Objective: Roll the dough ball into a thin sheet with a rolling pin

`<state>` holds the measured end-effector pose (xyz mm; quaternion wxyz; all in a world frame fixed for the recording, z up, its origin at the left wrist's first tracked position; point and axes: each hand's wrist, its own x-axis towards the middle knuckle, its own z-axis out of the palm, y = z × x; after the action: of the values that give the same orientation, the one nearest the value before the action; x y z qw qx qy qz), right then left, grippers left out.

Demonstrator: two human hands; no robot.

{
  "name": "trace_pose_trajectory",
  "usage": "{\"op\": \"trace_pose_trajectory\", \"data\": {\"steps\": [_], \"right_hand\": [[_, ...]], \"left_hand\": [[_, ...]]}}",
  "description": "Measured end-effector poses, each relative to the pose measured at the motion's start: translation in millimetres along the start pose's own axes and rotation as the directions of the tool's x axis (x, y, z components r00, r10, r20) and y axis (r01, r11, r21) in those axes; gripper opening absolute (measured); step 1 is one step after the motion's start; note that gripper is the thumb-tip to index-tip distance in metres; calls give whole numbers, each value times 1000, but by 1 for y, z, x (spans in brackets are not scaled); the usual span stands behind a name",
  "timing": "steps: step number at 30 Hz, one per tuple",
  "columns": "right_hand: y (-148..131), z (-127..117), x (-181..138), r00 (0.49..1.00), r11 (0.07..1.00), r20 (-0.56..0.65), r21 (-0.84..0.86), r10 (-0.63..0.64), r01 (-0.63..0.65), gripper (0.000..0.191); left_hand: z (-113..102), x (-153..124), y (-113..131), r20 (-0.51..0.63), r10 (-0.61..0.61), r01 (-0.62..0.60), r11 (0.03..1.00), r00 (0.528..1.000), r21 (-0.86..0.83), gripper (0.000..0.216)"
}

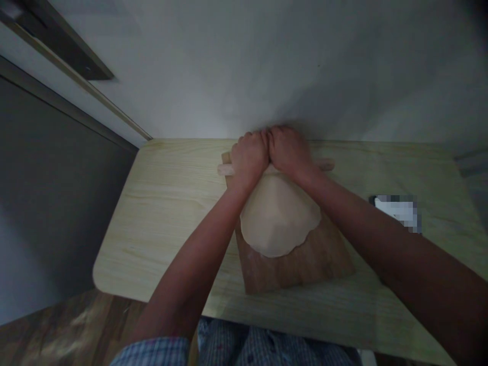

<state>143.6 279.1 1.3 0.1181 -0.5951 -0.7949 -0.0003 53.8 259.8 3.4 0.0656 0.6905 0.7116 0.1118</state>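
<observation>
A flat sheet of pale dough [278, 218] lies on a brown wooden board [305, 264] on the light wooden table [160, 213]. At the board's far edge, a wooden rolling pin [326, 164] lies crosswise over the dough. My left hand [248, 155] and my right hand [290, 150] sit side by side on the pin's middle, fingers curled down over it. Only the pin's two ends stick out from under the hands.
A blurred-out dark and white object [396, 209] lies on the table to the right of the board. A white wall rises right behind the table. At the left there are a grey panel and a wooden floor [57, 330].
</observation>
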Motion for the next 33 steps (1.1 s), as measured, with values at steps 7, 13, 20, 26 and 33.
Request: {"op": "trace_pose_trajectory", "data": {"steps": [7,13,20,26,33], "right_hand": [[3,6,8,999,999,4,14,-33,33,47],[1,1,-2,998,999,-56,48,-11,14,43],[-5,-1,-23,992,1000,-129,-22,12,-15,38],[-8,0,-47,987,998,-160,-57,-15,6,38],[-18,-5,-81,991,1000,-136,-16,15,-17,37]], "left_hand": [[3,8,-3,-27,46,-46,999,999,6,41],[5,3,-2,-87,21,-18,999,996,26,38],[1,-19,1,-158,20,-10,998,987,60,39],[0,-44,0,-148,52,-44,998,988,53,40],[9,-72,-4,-226,70,-58,997,972,58,43]]}}
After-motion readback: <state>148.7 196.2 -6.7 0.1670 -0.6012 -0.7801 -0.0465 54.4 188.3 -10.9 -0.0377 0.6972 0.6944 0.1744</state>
